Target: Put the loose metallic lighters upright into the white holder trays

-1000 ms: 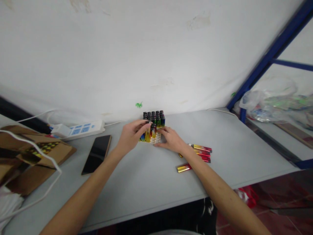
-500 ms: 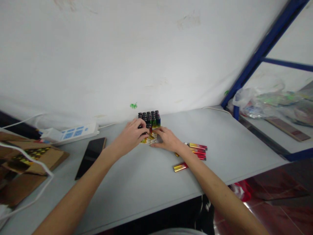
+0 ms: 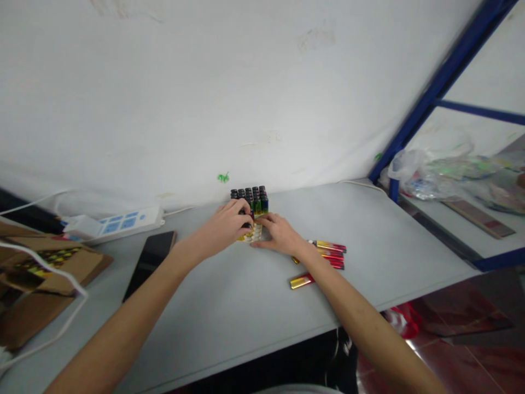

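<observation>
Slim black-topped pieces that look like lighters (image 3: 257,204) stand upright in close rows in a pale tray with round holes (image 3: 255,234). My left hand (image 3: 229,223) is closed at the tray's left side, thumb and fingers around a black-topped lighter (image 3: 246,225). Part of that lighter is hidden by my fingers. At the right side of the tray, my right hand (image 3: 279,232) grips the edge between thumb and fingers. Several gold-and-red lighters (image 3: 331,255) lie flat by my right forearm, one of them (image 3: 301,281) nearer the front and partly covered.
A dark phone (image 3: 150,260) and a white power strip (image 3: 127,221) are on the left of the grey table (image 3: 229,317). An opened cardboard box (image 3: 53,279) and white cable sit farther left. Blue frame (image 3: 426,104) and plastic bags (image 3: 414,172) stand at right.
The gold lighter tilted over the tray under my left fingers now stands more upright among the others. My left hand has shifted slightly right; my right hand stays at the tray.
</observation>
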Tool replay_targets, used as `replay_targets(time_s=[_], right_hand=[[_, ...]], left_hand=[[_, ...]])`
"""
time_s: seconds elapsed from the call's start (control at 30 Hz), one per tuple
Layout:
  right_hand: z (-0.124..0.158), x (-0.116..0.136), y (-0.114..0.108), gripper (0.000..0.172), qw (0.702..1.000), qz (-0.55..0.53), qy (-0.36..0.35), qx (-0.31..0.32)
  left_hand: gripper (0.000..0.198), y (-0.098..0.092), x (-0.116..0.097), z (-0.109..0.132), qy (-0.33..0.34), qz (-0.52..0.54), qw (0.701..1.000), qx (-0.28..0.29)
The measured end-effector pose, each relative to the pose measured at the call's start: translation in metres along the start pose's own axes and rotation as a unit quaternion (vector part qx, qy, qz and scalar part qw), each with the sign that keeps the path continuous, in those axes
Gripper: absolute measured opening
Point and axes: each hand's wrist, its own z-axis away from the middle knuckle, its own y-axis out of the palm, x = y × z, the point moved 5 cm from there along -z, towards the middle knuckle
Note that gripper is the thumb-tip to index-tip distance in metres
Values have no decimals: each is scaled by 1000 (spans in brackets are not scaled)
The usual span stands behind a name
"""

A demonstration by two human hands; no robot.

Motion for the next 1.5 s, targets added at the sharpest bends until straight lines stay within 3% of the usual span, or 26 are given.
replay_targets(time_s=[0.13,0.3,0.4,0.47,0.53,0.6,0.7,0.83,0.93,1.03,1.27,1.33,1.5], right_hand=[[0,0,1,69,1000,-2,4,4],[1,1,-5,75,999,-37,-19,11],[6,5,-38,72,992,-113,-34,-38],[16,7,-75,53,983,-152,-9,-105],[36,12,-110,34,977,-142,21,-157],[62,21,-130,24,985,-97,27,-138],[110,27,-127,26,996,-43,58,-45],[161,24,-97,34,997,2,76,-13],[175,22,-78,28,997,33,70,-14],[171,25,-69,15,996,46,70,-4],[122,49,-76,16,997,-11,46,53],[97,57,-77,15,996,-67,21,56],[36,58,-71,24,976,-212,-34,37]], left_hand=[[21,1,5,-2,5,25,1000,4],[25,12,11,6,-6,8,998,-66],[45,15,12,17,-7,10,994,-108],[53,11,9,26,-9,8,989,-147],[50,4,3,37,-11,2,979,-203],[43,-6,-7,49,-12,0,964,-266],[35,-14,-19,67,-7,3,944,-331],[22,-6,-22,83,-12,23,930,-366],[13,12,-20,87,-29,94,931,-350],[18,30,-26,84,-47,164,937,-303],[21,49,-45,74,-106,338,918,-179],[23,57,-47,70,-125,433,882,-136],[44,79,-40,66,-172,662,724,-91]])
